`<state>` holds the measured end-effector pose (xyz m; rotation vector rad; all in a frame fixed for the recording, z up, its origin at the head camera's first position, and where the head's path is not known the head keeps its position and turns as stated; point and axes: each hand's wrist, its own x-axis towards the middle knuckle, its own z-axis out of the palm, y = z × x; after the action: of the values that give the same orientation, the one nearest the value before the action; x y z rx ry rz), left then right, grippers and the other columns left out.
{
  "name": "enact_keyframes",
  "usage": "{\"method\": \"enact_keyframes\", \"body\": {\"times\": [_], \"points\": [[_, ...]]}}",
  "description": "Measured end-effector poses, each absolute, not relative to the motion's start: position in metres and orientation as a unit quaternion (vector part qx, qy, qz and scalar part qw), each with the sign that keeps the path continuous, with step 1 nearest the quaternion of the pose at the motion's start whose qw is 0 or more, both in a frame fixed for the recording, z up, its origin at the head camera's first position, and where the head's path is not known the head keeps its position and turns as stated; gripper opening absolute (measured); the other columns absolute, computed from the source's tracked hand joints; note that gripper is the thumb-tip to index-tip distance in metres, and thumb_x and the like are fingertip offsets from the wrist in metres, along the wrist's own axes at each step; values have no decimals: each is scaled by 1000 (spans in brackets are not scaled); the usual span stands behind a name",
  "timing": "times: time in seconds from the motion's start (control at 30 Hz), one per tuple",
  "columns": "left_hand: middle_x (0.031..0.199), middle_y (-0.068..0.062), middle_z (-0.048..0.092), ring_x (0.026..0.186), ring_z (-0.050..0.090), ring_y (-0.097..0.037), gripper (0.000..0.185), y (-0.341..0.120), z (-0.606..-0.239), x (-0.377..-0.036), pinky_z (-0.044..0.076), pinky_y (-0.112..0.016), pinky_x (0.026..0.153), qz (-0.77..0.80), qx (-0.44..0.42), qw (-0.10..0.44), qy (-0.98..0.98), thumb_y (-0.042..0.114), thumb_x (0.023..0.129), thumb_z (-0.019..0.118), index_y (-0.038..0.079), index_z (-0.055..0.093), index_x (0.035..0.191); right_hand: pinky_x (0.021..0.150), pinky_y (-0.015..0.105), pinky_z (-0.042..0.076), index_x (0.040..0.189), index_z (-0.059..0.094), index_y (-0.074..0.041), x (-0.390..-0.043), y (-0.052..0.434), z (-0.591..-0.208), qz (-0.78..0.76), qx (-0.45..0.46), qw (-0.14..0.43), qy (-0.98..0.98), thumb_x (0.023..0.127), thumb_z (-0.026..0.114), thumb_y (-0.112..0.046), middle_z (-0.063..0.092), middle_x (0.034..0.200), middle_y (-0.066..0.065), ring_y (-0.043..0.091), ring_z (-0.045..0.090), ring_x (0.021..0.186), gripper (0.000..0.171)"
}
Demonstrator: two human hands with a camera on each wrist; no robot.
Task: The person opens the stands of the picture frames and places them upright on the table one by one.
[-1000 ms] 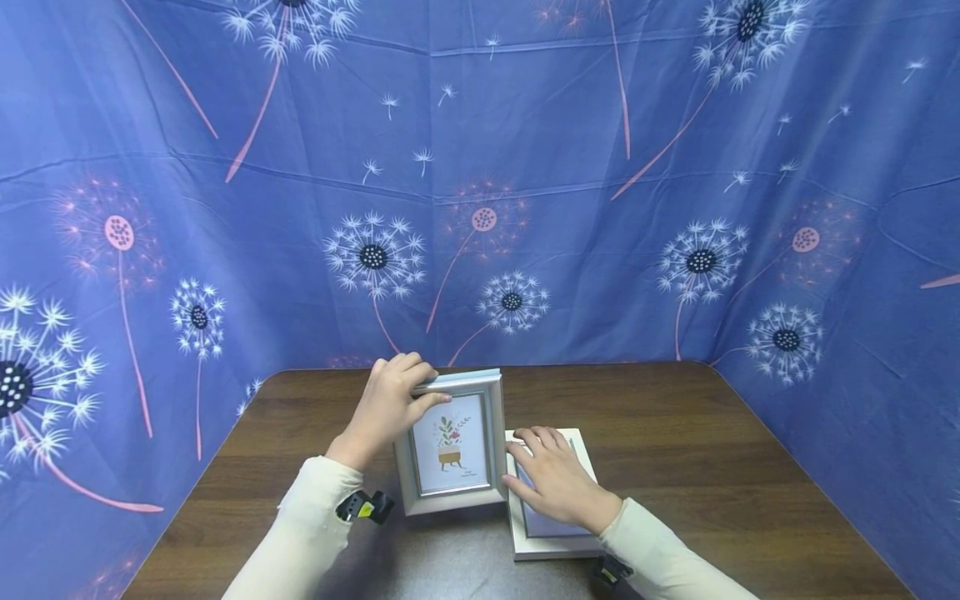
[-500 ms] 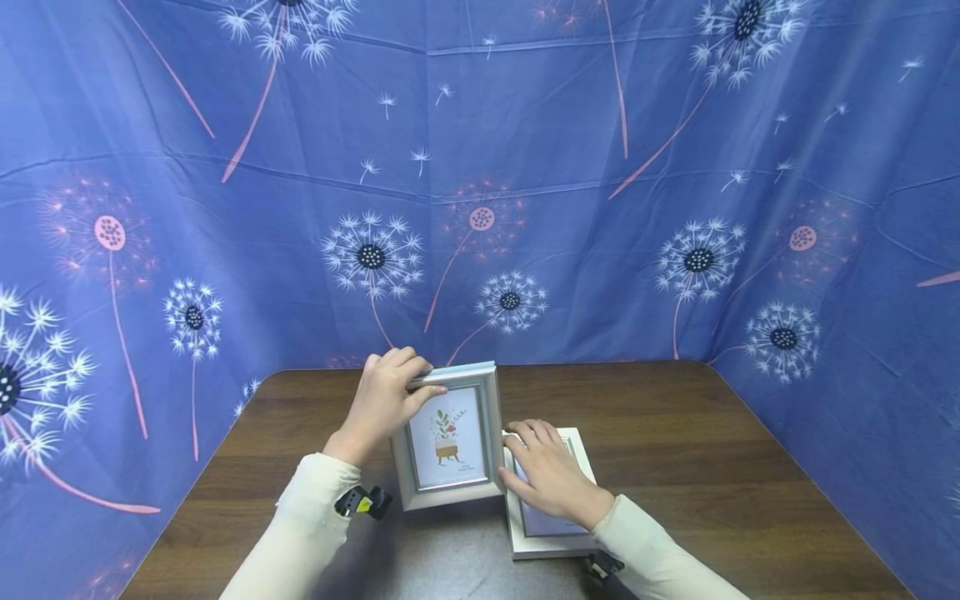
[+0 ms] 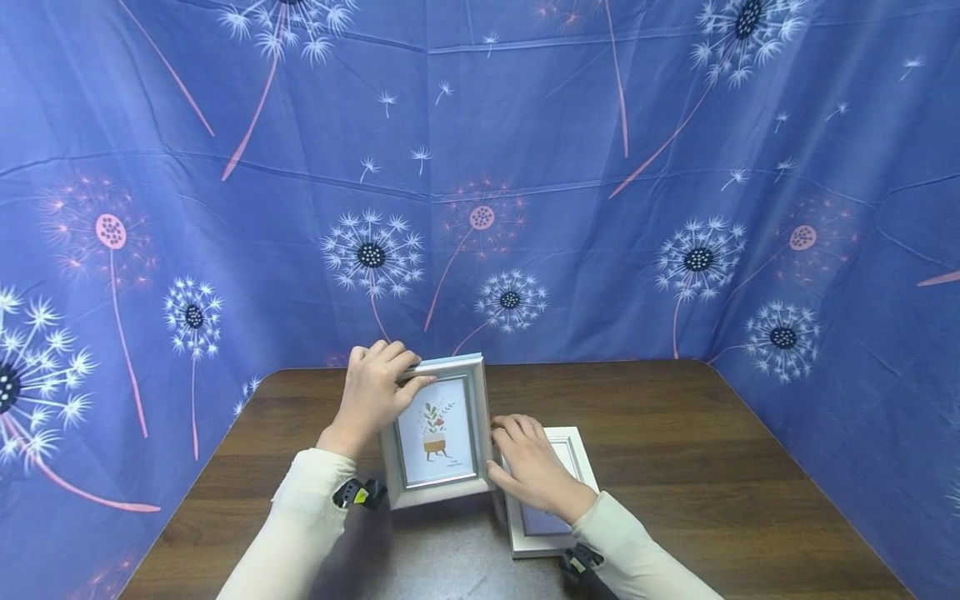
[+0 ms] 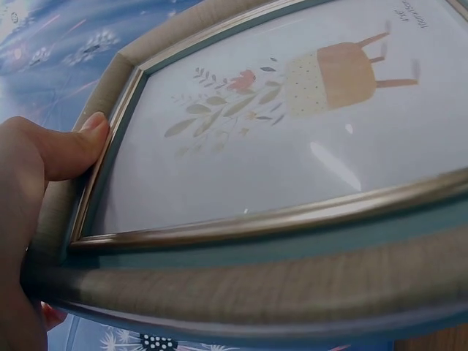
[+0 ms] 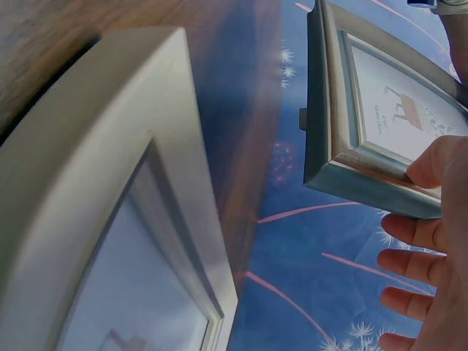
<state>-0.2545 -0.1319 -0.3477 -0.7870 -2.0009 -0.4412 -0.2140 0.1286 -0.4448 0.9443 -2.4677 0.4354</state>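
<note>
- Gripping the grey frame (image 3: 438, 429) with the left hand (image 3: 367, 400), close to its upper left corner: thumb laid on the front of the rail, fingers over the top edge.
- Held up between the left and right edges of the table (image 3: 690, 442), a little left of midway; in the head view, top rail just overlapping the table's far edge.
- Nearly upright, slightly tilted, face toward the head camera; bottom rail touching the table or raised: cannot tell.
- Seen inside the grey frame: plant print (image 4: 270, 95), with leaves, a red flower and a two-tone pot on legs; pale streak of glare nearby in the left wrist view.
- Right hand (image 3: 532, 462) at the right rail of the grey frame, thumb overlapping the rail, fingers spread. Pinching or only touching: cannot tell.
- Under the right hand: white frame (image 5: 139, 263), flat and face up on the table, right of midway, well in from the far edge and both side edges; partly hidden by hand and forearm.
- At the wrists: cream sleeves (image 3: 288, 529) and black devices (image 3: 360, 494).
- Beyond the far edge and along both side edges: blue cloth (image 3: 555, 208), printed with white and pink dandelions.
</note>
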Motion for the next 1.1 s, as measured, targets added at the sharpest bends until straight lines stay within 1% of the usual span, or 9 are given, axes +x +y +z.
{"method": "enact_keyframes", "body": {"times": [0.23,0.53,0.8,1.1], "points": [[77,-2,62,69,49,-24,27,-135,-345,-257,34,-47,67,-175,-301,461,-816,25,73,87,8,71,85,102,54,35,105,62,-3,-219,119,-443,165,334,240,-897,89,59,-24,58,123,16,34,50,116,26],[80,-2,63,73,51,-25,26,-141,-346,-258,33,-48,70,-175,-267,448,-835,25,75,86,8,72,88,104,57,32,113,62,1,-224,106,-440,187,305,188,-915,91,56,-24,56,126,18,37,47,121,34],[84,-2,65,78,52,-26,26,-148,-348,-259,33,-50,75,-184,-235,432,-851,25,77,85,9,73,93,102,57,33,113,62,1,-229,95,-439,197,299,183,-916,91,56,-21,56,126,19,37,47,119,32],[88,-5,66,84,53,-28,25,-154,-351,-262,32,-54,81,-199,-208,414,-863,22,79,84,6,73,96,101,55,34,115,61,2,-235,82,-443,208,292,170,-918,92,56,-21,55,124,17,35,46,115,33]]}}
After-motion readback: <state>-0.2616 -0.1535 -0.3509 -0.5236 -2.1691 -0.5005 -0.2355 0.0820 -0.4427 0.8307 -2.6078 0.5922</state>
